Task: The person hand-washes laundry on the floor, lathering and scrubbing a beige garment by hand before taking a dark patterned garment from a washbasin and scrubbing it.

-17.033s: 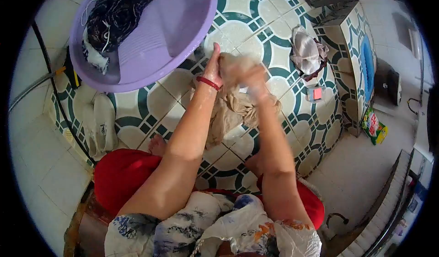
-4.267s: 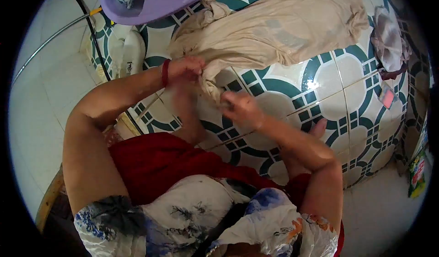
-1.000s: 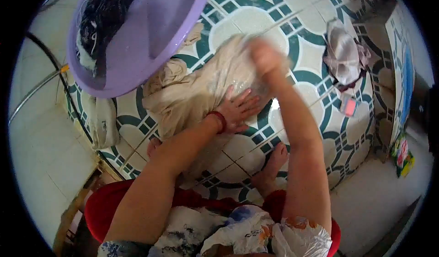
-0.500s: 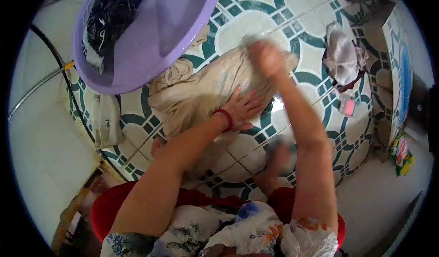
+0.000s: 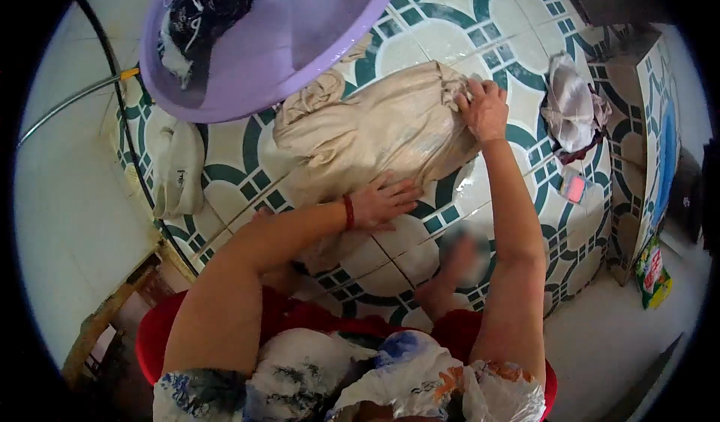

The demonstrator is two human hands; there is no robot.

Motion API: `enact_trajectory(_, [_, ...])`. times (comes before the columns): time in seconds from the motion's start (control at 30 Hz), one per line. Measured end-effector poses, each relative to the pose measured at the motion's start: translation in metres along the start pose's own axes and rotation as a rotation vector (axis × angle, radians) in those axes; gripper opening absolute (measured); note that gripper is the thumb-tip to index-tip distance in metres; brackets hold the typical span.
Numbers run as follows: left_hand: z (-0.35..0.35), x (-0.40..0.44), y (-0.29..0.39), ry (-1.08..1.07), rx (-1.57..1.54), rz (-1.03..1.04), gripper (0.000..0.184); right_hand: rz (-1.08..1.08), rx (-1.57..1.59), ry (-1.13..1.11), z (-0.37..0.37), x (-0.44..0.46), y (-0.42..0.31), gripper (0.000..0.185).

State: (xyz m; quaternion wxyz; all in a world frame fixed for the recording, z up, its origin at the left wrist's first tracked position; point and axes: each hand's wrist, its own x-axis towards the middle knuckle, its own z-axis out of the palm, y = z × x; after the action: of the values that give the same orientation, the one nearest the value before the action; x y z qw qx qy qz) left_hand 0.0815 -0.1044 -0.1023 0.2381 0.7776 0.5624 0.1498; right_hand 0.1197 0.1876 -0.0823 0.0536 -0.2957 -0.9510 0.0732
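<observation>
A wet beige cloth (image 5: 382,126) lies spread on the patterned tile floor, bunched up toward its left end. My left hand (image 5: 381,203), a red band at its wrist, rests flat with fingers spread at the cloth's near edge. At the cloth's right end, my right hand (image 5: 484,108) has its fingers curled onto the gathered fabric. Beyond the cloth's left part stands a purple basin (image 5: 262,96) holding a dark patterned garment (image 5: 206,9) with white parts.
Pale shoes (image 5: 178,168) and a black hose (image 5: 112,54) are at the left. Right of the cloth lie a whitish garment (image 5: 570,107) and a pink block (image 5: 575,189). A green packet (image 5: 654,276) sits farther right, near a tiled ledge.
My right hand, blurred over the cloth before, now grips its right end. The left hand stays spread but lies nearer the cloth's near edge. The view has shifted slightly.
</observation>
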Motion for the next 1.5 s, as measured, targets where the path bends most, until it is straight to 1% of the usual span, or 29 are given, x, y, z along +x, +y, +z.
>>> enact_trajectory(0.07, [0.0, 0.002, -0.001, 0.013, -0.036, 0.028, 0.07, 0.007, -0.028, -0.059, 0.007, 0.008, 0.004, 0.035])
enact_trajectory(0.1, [0.0, 0.001, 0.0, 0.01, -0.04, 0.025, 0.07, 0.016, -0.024, -0.004, 0.009, 0.01, 0.003, 0.033])
enact_trajectory(0.17, [0.001, 0.0, 0.001, 0.029, 0.032, 0.024, 0.068, 0.022, -0.008, 0.003, 0.012, 0.008, 0.003, 0.032])
enact_trajectory(0.57, [0.003, 0.006, 0.005, 0.02, 0.055, -0.002, 0.065, -0.024, 0.033, 0.134, 0.02, 0.009, 0.009, 0.032])
enact_trajectory(0.63, [0.003, 0.008, 0.003, 0.009, 0.037, 0.005, 0.066, -0.071, 0.021, -0.038, 0.015, 0.019, 0.018, 0.032])
enact_trajectory(0.7, [0.001, 0.014, 0.007, -0.011, 0.006, 0.012, 0.066, -0.02, 0.003, -0.048, 0.012, 0.039, 0.038, 0.032])
enact_trajectory(0.73, [-0.004, 0.022, 0.01, 0.023, -0.047, 0.003, 0.068, 0.023, -0.018, -0.044, 0.017, 0.052, 0.051, 0.031])
enact_trajectory(0.77, [-0.005, 0.027, 0.011, 0.059, -0.101, -0.005, 0.069, 0.033, -0.02, -0.051, 0.02, 0.062, 0.063, 0.031])
enact_trajectory(0.83, [0.001, 0.028, 0.01, 0.049, -0.158, 0.006, 0.07, 0.01, -0.149, 0.013, 0.02, 0.079, 0.079, 0.032])
enact_trajectory(0.87, [0.002, 0.027, 0.009, 0.042, -0.204, 0.014, 0.071, 0.005, -0.157, 0.008, 0.008, 0.074, 0.063, 0.032])
enact_trajectory(0.9, [-0.009, 0.021, 0.009, 0.049, -0.208, 0.015, 0.071, 0.058, -0.09, 0.003, -0.01, 0.06, 0.031, 0.034])
enact_trajectory(0.93, [-0.029, 0.011, 0.008, -0.103, -0.065, 0.003, 0.069, 0.112, -0.021, 0.0, -0.021, 0.052, 0.015, 0.038])
enact_trajectory(0.97, [-0.042, -0.002, 0.004, -0.255, 0.08, -0.012, 0.067, 0.049, 0.16, -0.029, -0.009, 0.024, -0.011, 0.033])
enact_trajectory(1.0, [-0.039, -0.017, -0.006, -0.254, 0.08, -0.013, 0.067, -0.009, 0.344, -0.069, 0.002, -0.004, -0.038, 0.028])
enact_trajectory(1.07, [-0.007, -0.045, -0.034, -0.152, -0.066, 0.113, 0.065, -0.509, 0.143, -0.318, 0.023, -0.05, -0.089, 0.025])
enact_trajectory(1.1, [0.002, -0.045, -0.04, -0.174, -0.525, 0.073, 0.066, -0.756, 0.102, -0.42, 0.027, -0.071, -0.117, 0.024])
enact_trajectory(1.13, [0.012, -0.047, -0.048, -0.186, -0.532, 0.071, 0.066, -0.612, 0.096, -0.439, 0.033, -0.051, -0.095, 0.023])
enact_trajectory(1.17, [-0.005, -0.047, -0.035, -0.204, -0.322, 0.08, 0.066, -0.467, 0.09, -0.452, 0.031, -0.027, -0.075, 0.023])
enact_trajectory(1.2, [-0.016, -0.038, -0.033, -0.193, -0.073, 0.097, 0.065, -0.032, 0.084, -0.007, 0.015, 0.026, -0.026, 0.015])
enact_trajectory(1.3, [-0.021, -0.034, -0.027, -0.278, -0.057, 0.09, 0.066, -0.03, 0.041, -0.007, 0.034, 0.029, -0.024, 0.016])
enact_trajectory(1.33, [-0.02, -0.031, -0.028, -0.314, -0.039, 0.063, 0.068, -0.152, 0.206, -0.003, 0.062, 0.004, -0.036, 0.018])
enact_trajectory(1.37, [-0.011, -0.031, -0.034, -0.298, -0.026, 0.06, 0.068, -0.276, 0.382, -0.022, 0.089, -0.021, -0.049, 0.019])
enact_trajectory(1.4, [0.006, -0.034, -0.039, -0.182, -0.323, 0.043, 0.067, -0.398, 0.547, -0.06, 0.116, -0.045, -0.062, 0.021])
enact_trajectory(1.43, [0.015, -0.038, -0.042, -0.073, -0.623, 0.026, 0.067, -0.37, 0.314, -0.108, 0.125, -0.041, -0.065, 0.02])
enact_trajectory(1.47, [0.008, -0.038, -0.04, -0.092, -0.637, 0.021, 0.067, -0.322, 0.092, -0.168, 0.136, -0.046, -0.069, 0.02])
enact_trajectory(1.5, [-0.007, -0.035, -0.037, -0.135, -0.337, 0.074, 0.066, -0.337, 0.116, -0.171, 0.092, -0.02, -0.057, 0.02])
